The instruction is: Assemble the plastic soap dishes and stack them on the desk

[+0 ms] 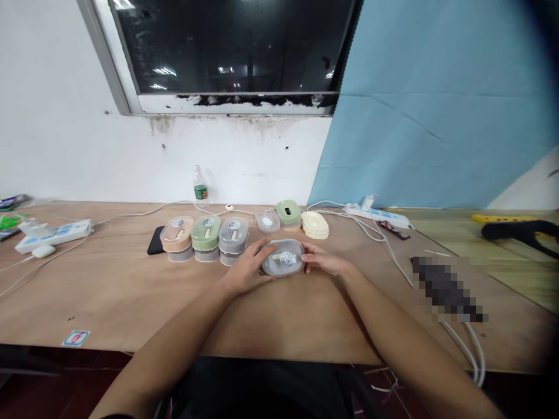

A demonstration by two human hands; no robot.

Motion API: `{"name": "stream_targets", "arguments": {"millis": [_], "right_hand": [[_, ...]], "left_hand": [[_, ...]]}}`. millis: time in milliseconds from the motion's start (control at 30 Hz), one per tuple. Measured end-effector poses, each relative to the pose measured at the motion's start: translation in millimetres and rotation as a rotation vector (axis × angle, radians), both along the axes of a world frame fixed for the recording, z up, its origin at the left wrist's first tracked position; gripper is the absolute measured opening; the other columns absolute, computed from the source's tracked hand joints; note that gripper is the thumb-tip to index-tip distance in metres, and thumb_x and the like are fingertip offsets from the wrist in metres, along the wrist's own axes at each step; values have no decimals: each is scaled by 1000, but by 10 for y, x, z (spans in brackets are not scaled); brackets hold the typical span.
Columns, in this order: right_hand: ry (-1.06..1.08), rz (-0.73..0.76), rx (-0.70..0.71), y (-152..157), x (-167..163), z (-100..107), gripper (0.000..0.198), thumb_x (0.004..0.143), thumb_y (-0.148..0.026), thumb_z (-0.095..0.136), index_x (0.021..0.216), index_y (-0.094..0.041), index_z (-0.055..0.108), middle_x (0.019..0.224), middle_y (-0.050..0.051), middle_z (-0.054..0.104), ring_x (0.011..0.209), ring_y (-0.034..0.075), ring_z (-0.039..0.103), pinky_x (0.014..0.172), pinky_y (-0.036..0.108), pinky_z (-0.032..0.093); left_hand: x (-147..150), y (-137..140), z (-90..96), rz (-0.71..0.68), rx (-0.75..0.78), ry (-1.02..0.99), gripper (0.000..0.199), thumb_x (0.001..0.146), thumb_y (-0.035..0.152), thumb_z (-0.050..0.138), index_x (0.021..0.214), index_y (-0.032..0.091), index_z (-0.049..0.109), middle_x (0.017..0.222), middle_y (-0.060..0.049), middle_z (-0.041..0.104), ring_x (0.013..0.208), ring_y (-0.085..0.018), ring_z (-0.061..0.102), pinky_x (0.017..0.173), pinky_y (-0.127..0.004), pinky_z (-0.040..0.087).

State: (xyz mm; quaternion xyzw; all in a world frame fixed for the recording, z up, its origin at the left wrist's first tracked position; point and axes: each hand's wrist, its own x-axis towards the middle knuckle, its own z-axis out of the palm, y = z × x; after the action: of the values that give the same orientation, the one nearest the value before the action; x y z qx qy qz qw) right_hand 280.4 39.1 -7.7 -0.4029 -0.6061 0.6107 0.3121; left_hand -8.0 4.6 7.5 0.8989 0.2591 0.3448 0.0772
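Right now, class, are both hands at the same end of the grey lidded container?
No: the left hand and right hand touch opposite ends of the grey lidded container.

Grey container held between both hands at the worktop [166,317].
The left hand [248,269] grasps the left end of the grey container [286,260], the right hand [325,261] its right end; its clear lid carries a round label. To the left stand three stacked containers in a row: peach-topped [176,233], green-topped [205,234] and grey-topped [233,234], with a black phone [155,242] just beside the first. Behind the hands: a clear piece [268,222], a green-rimmed container [288,213], and stacked cream pieces [315,226]. A green-labelled bottle [200,191] stands near the wall [244,151].
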Motion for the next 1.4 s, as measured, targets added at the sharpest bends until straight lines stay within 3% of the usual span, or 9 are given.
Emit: {"name": "stream_targets", "arguments": {"millis": [133,300,367,467,567,867,1133,1300,1400], "right_hand": [[97,-54,3,39,-48,-83,54,75,-53,68,114,-19,54,95,8,65,65,12,61,52,22,52],[49,-140,-2,37,-115,-69,49,77,-49,68,115,-21,56,99,8,66,60,9,58,47,20,51],[31,-164,-3,24,-138,-45,46,77,-47,68,113,-21,57,97,7,67,59,9,57,46,19,51],[3,-194,-2,12,-162,-22,43,78,-45,68,112,-21,57,97,7,67,59,9,57,45,18,51],[-22,-200,-1,9,-174,-15,42,78,-44,67,112,-21,57,98,7,67,59,9,57,46,18,51],[-50,-216,8,17,-184,-22,43,78,-42,68,114,-21,57,96,7,67,59,9,57,45,18,50],[-73,-219,7,14,-197,-4,45,77,-42,69,115,-21,57,95,7,67,59,9,57,45,18,50],[-107,-224,26,21,-204,-14,43,77,-42,68,114,-21,57,94,7,66,59,9,57,44,19,49],[-146,-255,74,65,-213,-81,43,78,-44,66,113,-21,57,91,6,65,57,9,55,41,18,45]], "left_hand": [[-172,117,146,162,299,-147,78,77,47,71,142,26,34,141,-16,37,130,-31,41,103,-47,43],[-694,353,413,650,533,-458,83,67,53,77,135,22,42,132,-16,43,125,-33,45,101,-46,42],[-945,396,501,847,498,-530,82,67,53,77,134,20,43,131,-16,43,125,-32,44,102,-44,41],[-1244,362,571,1160,309,-498,79,70,51,73,135,19,43,128,-15,44,121,-29,47,103,-41,39],[-1399,278,572,1353,109,-436,77,73,51,68,137,21,40,127,-14,47,118,-29,49,100,-41,40],[-1441,243,531,1458,-171,-385,73,73,53,65,133,21,40,129,-15,50,116,-32,52,97,-50,42],[-1430,246,520,1428,-131,-419,80,70,62,65,132,20,39,133,-16,47,123,-32,47,99,-52,39],[-1435,277,506,1457,-50,-478,67,80,63,53,129,18,42,132,-16,49,126,-33,42,103,-54,32],[-1434,265,534,1460,93,-505,58,84,56,51,126,17,45,132,-15,48,128,-32,38,105,-51,28]]}}
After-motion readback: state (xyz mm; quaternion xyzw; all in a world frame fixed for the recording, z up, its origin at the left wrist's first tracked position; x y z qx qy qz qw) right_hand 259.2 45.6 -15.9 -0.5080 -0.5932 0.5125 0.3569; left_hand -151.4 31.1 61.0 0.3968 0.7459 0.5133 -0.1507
